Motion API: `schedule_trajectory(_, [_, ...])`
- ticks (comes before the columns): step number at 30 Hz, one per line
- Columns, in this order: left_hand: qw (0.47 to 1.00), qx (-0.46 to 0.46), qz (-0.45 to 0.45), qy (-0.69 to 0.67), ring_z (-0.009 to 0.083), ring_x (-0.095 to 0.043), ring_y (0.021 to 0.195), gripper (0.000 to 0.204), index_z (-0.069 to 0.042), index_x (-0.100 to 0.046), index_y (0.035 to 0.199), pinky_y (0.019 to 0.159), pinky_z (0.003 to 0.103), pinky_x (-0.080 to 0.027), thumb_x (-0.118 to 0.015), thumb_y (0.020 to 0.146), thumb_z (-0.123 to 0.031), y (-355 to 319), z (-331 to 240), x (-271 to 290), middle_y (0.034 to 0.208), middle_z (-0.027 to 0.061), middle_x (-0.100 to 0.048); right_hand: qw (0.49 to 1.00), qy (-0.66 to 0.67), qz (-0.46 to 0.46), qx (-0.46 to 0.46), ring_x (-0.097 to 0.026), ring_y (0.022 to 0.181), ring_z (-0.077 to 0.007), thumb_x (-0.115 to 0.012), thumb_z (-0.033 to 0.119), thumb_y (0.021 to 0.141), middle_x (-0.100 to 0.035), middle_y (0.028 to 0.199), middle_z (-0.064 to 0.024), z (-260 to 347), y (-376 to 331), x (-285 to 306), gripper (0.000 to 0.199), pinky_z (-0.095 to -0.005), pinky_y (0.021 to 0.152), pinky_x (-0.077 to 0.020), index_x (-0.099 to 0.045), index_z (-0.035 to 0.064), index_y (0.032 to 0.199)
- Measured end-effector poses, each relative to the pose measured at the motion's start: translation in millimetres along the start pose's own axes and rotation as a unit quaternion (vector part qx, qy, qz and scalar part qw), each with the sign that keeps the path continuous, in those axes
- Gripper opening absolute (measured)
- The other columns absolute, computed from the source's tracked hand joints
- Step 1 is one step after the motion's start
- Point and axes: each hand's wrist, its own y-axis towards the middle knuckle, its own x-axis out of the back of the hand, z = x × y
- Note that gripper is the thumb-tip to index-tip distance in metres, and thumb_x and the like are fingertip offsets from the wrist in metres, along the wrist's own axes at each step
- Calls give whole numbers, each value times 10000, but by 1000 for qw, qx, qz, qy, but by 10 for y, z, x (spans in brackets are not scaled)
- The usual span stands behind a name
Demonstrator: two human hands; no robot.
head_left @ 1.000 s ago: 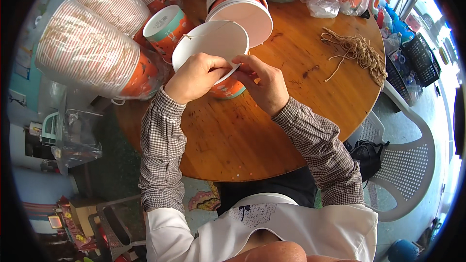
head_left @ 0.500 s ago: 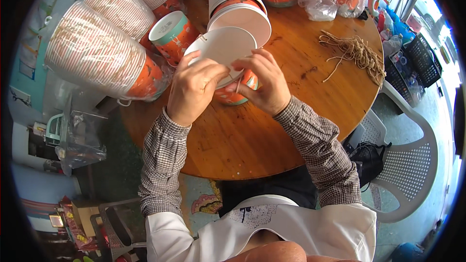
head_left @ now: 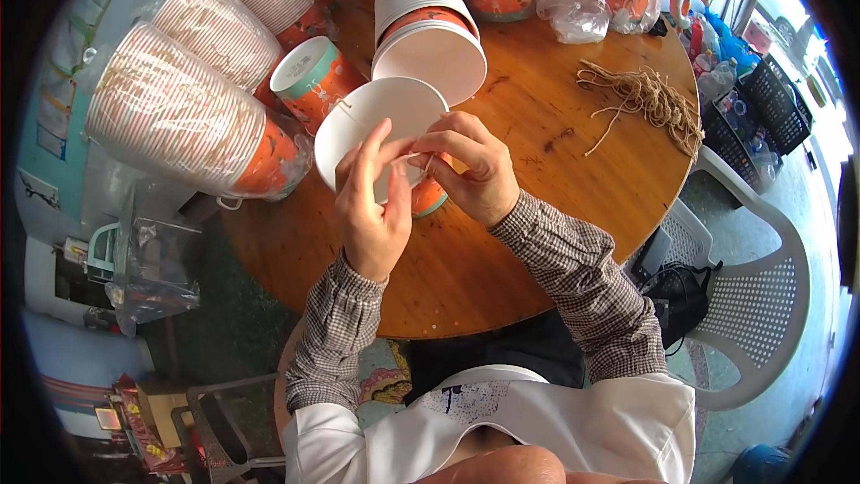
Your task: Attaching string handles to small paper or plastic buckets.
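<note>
Since half a second ago both hands have drawn nearer the table's [head_left: 502, 278] near edge, the left hand [head_left: 372, 211] spread against the white-lined paper cup [head_left: 376, 130] at mid-table, the right hand [head_left: 470, 170] pinching a thin string [head_left: 428, 164] at its rim.
</note>
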Motion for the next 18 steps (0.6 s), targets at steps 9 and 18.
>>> schedule_trajectory(9, [975,139,74,-160,146,-656,864,231,18,-622,1072,768,268,-524,-665,846,-4,114,-79,37,924,99,-694,998,61,-15,0,-623,913,-222,-695,-56,744,-563,1005,-77,-7,-20,-12,258,-308,767,-543,-645,51,973])
schedule_trajectory(18, [932,232,103,-257,86,-632,832,101,49,-611,976,722,232,-524,-594,918,-32,160,128,144,877,49,-671,997,-21,-42,56,-593,994,-290,-781,52,688,-583,1047,-108,5,57,55,494,-359,847,-504,-531,38,1113])
